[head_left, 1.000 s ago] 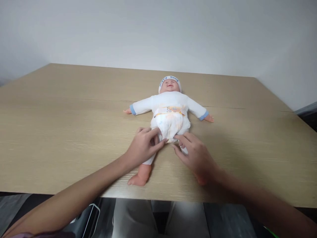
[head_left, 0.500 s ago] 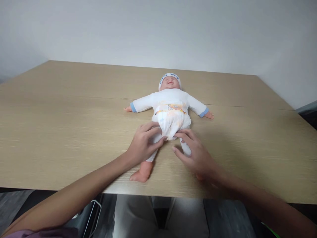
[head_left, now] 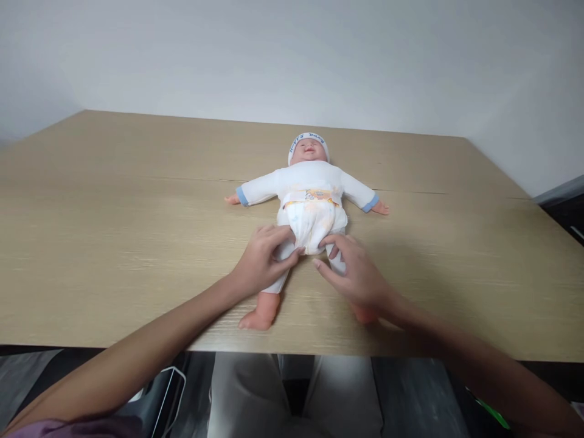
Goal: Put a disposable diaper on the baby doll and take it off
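A baby doll (head_left: 288, 180) in a white long-sleeved suit with blue cuffs lies on its back, arms spread and feet towards me. Around its hips is a white diaper (head_left: 312, 222) with an orange printed waistband. My left hand (head_left: 264, 258) rests over the doll's leg on the left, its fingertips and thumb touching the diaper's lower edge, with a gap between thumb and fingers. On the other side, my right hand (head_left: 358, 271) has its index finger at the diaper's leg edge and its thumb held apart. That hand covers much of the doll's leg on the right.
The doll lies on a wooden table (head_left: 137, 243) with a pale wall (head_left: 274, 61) behind it. A dark object (head_left: 568, 210) stands beyond the table's right edge. Below the front edge are my legs (head_left: 246, 395) and a dark item with a pale wire handle (head_left: 182, 380).
The view has shifted slightly, so doll and table sit a little further left and higher. Both hands stay at the diaper's lower edge, with only slight finger movement.
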Action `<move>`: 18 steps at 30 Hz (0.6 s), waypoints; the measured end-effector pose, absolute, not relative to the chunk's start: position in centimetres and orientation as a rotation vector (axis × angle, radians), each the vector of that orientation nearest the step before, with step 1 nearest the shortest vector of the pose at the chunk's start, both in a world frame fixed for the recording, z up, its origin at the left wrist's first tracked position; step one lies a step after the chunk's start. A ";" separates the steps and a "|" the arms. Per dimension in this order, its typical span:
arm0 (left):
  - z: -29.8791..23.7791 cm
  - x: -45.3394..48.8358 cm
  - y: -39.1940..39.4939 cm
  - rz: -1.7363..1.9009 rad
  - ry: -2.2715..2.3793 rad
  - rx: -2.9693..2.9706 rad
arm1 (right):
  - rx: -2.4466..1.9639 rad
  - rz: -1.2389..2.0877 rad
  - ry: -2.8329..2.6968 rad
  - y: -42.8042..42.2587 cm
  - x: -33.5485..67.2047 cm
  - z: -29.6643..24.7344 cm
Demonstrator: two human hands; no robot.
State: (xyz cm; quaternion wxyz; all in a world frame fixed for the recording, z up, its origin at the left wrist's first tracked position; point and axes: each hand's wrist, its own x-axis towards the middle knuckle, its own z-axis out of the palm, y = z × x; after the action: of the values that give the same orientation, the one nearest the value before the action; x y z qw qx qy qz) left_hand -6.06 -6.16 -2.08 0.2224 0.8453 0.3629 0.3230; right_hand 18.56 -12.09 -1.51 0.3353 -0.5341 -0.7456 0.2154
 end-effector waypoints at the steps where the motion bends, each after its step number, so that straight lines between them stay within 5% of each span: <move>1: -2.1 -6.1 -6.1 0.892 1.013 2.325 | -1.403 0.570 -1.930 -12.0 18.6 -1.5; 18: -3.0 -6.1 -4.6 0.906 0.936 1.615 | -1.435 0.767 -1.653 -11.7 18.8 -1.5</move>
State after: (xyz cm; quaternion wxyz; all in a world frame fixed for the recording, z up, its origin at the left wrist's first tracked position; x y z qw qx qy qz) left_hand -6.10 -4.64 -3.00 0.5085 0.6701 0.3884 0.3761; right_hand 18.78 -11.73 -1.49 0.3997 -0.5670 -0.6532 0.3033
